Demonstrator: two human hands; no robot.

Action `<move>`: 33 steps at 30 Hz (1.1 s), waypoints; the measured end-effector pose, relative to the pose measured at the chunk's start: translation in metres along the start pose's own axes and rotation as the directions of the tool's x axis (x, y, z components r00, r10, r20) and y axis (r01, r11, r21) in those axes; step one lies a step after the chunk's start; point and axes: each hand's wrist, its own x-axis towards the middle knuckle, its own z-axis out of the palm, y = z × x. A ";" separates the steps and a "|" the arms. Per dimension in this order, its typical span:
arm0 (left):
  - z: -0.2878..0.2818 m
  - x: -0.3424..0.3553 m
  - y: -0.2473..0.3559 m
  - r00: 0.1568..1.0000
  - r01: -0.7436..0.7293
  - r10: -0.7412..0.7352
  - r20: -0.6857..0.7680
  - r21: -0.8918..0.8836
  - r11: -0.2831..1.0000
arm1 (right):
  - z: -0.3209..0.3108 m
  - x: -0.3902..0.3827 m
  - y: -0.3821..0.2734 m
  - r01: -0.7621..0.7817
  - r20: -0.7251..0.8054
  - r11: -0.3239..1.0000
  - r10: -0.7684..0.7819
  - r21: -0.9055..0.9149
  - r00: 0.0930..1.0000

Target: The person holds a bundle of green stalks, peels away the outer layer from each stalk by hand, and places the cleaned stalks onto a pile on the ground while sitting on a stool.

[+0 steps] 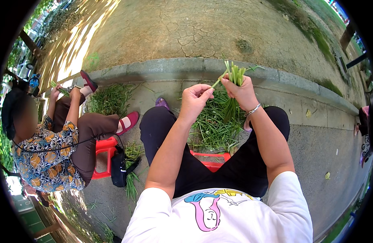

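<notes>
My right hand (244, 95) is closed around a bunch of long, thin green stalks (236, 73), whose pale cut ends point up and away from me. Their leafy lower part (230, 108) hangs down below my fist. Beside it, my left hand (196, 100) pinches between thumb and fingers a single green stalk (219, 81) that slants toward the top of the bunch. A heap of loose green leaves and stalks (213, 127) covers the ground between my knees, under both hands.
A red plastic stool (214, 166) shows between my legs. At left a seated person (49, 150) holds more green stalks (61, 90). Another green heap (109, 99), a black bag (119, 168) and a second red stool (103, 158) are near them. A concrete curb (174, 69) runs ahead.
</notes>
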 end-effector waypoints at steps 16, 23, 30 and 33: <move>0.000 0.001 0.001 0.998 -0.053 0.054 -0.012 0.062 0.997 | 0.000 -0.004 -0.003 0.062 0.095 0.975 -0.042 -0.215 0.995; 0.001 0.001 0.001 0.994 -0.100 0.104 -0.028 0.119 0.988 | 0.001 -0.001 -0.001 0.054 0.085 0.965 -0.033 -0.258 0.996; 0.000 0.004 0.000 0.990 -0.128 0.137 -0.041 0.170 0.977 | 0.001 0.002 0.000 0.055 0.071 0.958 -0.036 -0.283 0.997; 0.000 0.006 0.000 0.985 -0.139 0.157 -0.069 0.211 0.968 | 0.002 0.003 -0.001 0.021 0.064 0.973 -0.006 -0.229 0.998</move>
